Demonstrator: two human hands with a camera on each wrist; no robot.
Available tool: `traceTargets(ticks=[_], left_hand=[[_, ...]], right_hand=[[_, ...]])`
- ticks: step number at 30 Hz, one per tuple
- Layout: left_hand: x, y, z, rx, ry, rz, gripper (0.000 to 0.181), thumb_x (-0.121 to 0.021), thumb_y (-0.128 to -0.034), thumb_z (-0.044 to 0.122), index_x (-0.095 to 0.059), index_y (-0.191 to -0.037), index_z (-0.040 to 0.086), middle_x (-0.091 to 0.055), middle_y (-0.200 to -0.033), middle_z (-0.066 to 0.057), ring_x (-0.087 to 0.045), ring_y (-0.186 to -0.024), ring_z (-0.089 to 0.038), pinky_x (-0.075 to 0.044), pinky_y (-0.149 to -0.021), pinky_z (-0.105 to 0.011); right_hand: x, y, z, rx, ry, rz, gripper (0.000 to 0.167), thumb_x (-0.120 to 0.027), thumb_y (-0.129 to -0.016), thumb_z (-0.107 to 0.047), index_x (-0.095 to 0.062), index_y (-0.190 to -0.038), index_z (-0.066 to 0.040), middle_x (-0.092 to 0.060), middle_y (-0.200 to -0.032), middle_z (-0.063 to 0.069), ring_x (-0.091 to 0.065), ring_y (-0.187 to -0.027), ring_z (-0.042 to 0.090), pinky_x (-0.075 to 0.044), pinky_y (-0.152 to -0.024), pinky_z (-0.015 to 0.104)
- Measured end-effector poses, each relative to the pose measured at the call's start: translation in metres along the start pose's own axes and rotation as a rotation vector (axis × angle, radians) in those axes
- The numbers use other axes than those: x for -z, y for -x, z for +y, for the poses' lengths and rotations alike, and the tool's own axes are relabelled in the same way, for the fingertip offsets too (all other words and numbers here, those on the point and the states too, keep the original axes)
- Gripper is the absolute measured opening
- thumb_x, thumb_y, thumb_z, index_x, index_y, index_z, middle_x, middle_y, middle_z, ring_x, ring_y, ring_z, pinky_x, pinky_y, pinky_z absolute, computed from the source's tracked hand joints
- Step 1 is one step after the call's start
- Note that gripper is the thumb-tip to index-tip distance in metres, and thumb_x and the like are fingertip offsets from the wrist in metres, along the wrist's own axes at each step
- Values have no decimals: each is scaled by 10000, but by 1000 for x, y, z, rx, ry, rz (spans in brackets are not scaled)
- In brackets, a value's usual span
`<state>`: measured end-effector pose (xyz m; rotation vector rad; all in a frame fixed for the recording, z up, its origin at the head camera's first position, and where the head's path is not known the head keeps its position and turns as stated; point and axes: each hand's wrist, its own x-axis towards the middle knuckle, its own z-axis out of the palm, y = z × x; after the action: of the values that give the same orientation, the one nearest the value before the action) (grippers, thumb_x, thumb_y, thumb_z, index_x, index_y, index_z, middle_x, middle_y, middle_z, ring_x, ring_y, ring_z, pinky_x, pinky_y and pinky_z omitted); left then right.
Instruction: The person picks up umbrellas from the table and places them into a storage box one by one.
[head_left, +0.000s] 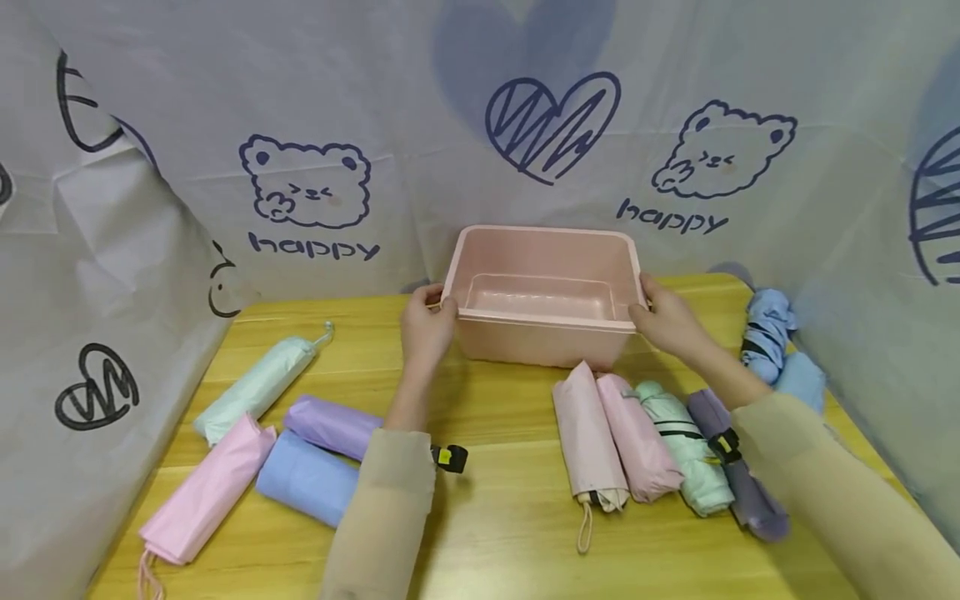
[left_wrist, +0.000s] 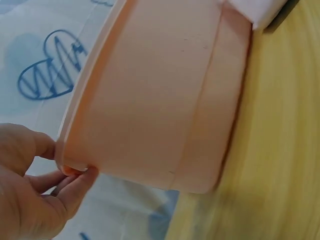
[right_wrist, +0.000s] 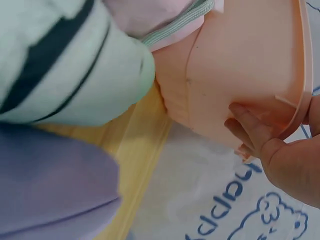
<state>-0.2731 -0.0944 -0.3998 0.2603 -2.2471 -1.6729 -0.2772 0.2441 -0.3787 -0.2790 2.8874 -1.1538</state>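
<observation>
While I follow over the feed, both hands have the pale pink, rectangular plastic bin (head_left: 543, 341) by its rim, one at each end, towards the back of the yellow wood-grain table (head_left: 495, 508). The left hand (head_left: 427, 332) pinches the near left corner, thumb against the rim and fingers curled beneath it; the right hand (head_left: 666, 318) pinches the near right corner, its fingertips on the outer wall under the lip. The bin's base appears to be on the table, though I cannot tell whether the table takes its full weight.

I judge the handling of the bin to be partway: a hold is taken at both ends, and letting go is not yet done. None of the folded umbrellas shows inside it. To its left I see a mint-green cloth umbrella (head_left: 258, 387), a bright pink cloth umbrella (head_left: 210, 490), a lilac cloth umbrella (head_left: 333, 423) and a plain blue cloth umbrella (head_left: 306, 477); to the right, nearer me, a dusty pink cloth umbrella (head_left: 588, 442) leads a row of four, its tip just beside the bin.
</observation>
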Motion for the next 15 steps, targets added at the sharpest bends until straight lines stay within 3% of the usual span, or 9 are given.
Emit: traceTargets(ticks=[7,15], left_hand=[[34,-2,2,-4,-122,-41,443,-577,-947,122,-603,-1345,-71,-671,-1218,-226,-659,-1076,-330,-554,-916,-438],[69,-7,2,10,-269,-100,501,-564,-950,135,-563,-1399,-86,-666,-1250,-269,-642,-1137,-384,-516,-990,-480]], right_hand=[[-17,-22,-17,59,18,-37,672,-440,-1024,-145,-195,-1605,89,-451,-1507,354,-554,-1280,466,-469,-1062,570],[-36,-37,-38,87,-12,-92,670,-427,-1047,-143,-151,-1611,88,-342,-1590,326,-393,-1451,459,-370,-1162,554]])
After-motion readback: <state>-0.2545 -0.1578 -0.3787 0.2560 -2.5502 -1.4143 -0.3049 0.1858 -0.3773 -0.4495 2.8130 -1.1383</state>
